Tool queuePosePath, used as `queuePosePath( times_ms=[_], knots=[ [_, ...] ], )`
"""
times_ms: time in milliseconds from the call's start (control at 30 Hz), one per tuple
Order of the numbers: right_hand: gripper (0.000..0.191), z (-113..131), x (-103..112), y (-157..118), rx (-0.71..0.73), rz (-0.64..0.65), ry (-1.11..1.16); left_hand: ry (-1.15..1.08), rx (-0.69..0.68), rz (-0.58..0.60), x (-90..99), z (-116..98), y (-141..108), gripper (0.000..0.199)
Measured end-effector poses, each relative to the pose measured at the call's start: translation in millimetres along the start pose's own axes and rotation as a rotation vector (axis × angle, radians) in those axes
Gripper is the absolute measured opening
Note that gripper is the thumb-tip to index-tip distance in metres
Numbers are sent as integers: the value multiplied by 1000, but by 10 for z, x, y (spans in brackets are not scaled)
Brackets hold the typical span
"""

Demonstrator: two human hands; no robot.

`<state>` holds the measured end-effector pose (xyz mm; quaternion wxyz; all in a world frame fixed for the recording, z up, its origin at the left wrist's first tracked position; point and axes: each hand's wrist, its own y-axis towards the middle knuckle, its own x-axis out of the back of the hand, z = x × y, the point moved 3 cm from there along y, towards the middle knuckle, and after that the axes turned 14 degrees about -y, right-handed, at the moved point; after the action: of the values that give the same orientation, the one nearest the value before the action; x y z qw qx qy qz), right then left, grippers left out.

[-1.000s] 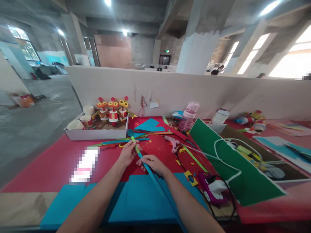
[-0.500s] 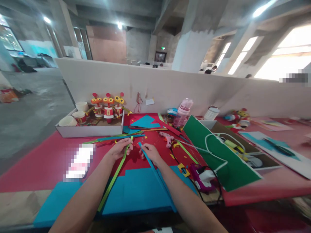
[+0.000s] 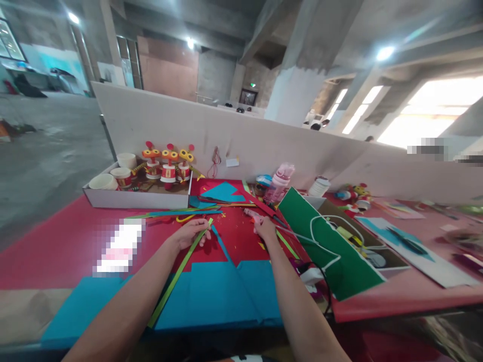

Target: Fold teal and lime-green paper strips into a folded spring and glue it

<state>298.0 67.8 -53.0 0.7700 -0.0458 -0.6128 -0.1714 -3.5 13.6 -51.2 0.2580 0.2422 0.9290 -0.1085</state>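
Note:
My left hand (image 3: 191, 234) pinches the top end of a long yellow-green paper strip (image 3: 174, 281), which slants down toward the table's front edge. Just right of those fingers, a blue paper strip (image 3: 223, 244) lies at a slant, its lower part over blue sheets (image 3: 215, 296); no fingers of my right hand are on it. On the right, my right hand (image 3: 266, 229) is closed around the handle of a pink hot glue gun (image 3: 250, 214), whose nozzle points left. The handle is mostly hidden by my fingers.
A white box (image 3: 139, 200) with paper cups and several cup figures stands back left. To the right is a green board (image 3: 320, 256) with a white cable over it. A pink bottle (image 3: 279, 182) stands behind. More paper strips (image 3: 169, 213) lie beyond my left hand.
My right hand has let go of the blue strip, moved right and taken hold of the glue gun. The left hand still pinches the green strip. The view has shifted slightly.

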Motion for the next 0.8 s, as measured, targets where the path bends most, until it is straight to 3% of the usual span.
queuePosePath(
  times_ms=[100,267,367,400,467,567,633,800],
  knots=[
    [32,13,-4,57,-45,95,53,7,0,6,-36,-16,-23,27],
    [6,52,118,75,-29,155,238,12,3,-19,-93,-41,-54,26],
    [15,105,180,-59,-9,158,373,3,-8,-20,-69,-25,-40,26],
    [14,131,197,-126,-3,144,455,-1,-12,-16,-49,-13,-29,26],
    [20,191,235,-272,19,78,911,-10,-20,2,-6,19,-6,27],
    [27,334,198,-501,70,338,1261,-28,-35,33,44,57,19,29],
    [31,415,171,-638,66,460,1301,-35,-34,43,56,69,25,30],
    [37,595,179,-887,248,421,1065,-26,-20,-10,49,71,33,29]
  ],
)
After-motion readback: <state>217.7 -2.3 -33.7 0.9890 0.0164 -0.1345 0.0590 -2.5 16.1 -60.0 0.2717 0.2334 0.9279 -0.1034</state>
